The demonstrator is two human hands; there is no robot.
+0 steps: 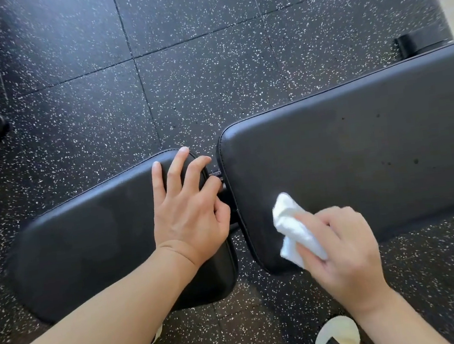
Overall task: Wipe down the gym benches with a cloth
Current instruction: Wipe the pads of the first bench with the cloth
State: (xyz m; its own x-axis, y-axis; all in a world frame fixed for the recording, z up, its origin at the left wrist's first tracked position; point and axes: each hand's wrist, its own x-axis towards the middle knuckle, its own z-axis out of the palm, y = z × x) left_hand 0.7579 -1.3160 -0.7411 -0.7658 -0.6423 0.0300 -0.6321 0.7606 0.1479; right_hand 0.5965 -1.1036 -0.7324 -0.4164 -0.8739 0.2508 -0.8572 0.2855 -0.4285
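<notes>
The left hand rests spread and relaxed on the black padded seat cushion; the right hand grips a crumpled white cloth against the long black backrest pad.

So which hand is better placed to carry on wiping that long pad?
The right hand. It already grips the white cloth against the near corner of the long back pad. The left hand holds nothing; it rests spread on the seat pad beside the gap.
</notes>
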